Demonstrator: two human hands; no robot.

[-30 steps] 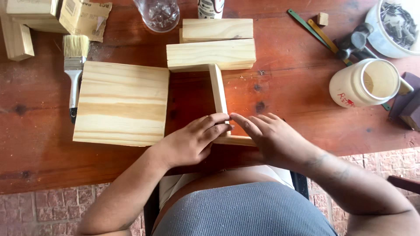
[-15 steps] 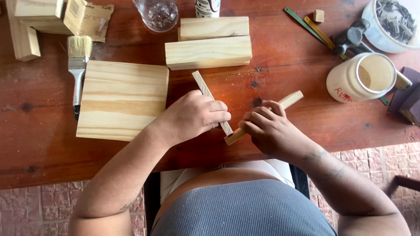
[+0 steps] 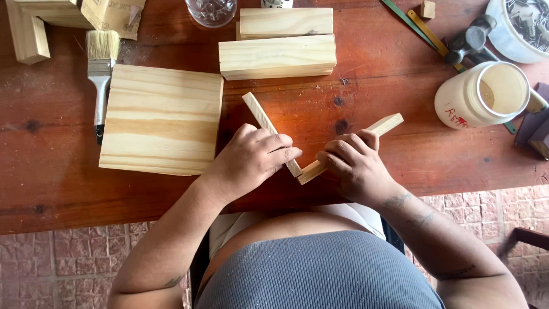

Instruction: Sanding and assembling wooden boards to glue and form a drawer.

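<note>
Pine strips, two: left strip (image 3: pixel 264 121) gripped by left hand (image 3: pixel 251 160), right strip (image 3: pixel 366 140) by right hand (image 3: pixel 354 169), near ends butted in a V on the bench (image 3: pixel 400 166); joint judged unfixed, square board (image 3: pixel 161 119) untouched at left.

Reddish-brown wooden table (image 3: pixel 400 166) with loose timber and tools lying on it.

A square pale wood panel (image 3: pixel 162 119) lies flat left of centre, with a paintbrush (image 3: pixel 102 68) just beside its left edge. Two rectangular wood blocks (image 3: pixel 278 56) sit side by side near the far edge, and a clear glass (image 3: pixel 211 10) stands left of them. At the right stand a cream jar (image 3: pixel 484 95), a hammer (image 3: pixel 470 41) and a white bowl (image 3: pixel 510 35). Knots and sawdust mark the tabletop.
</note>
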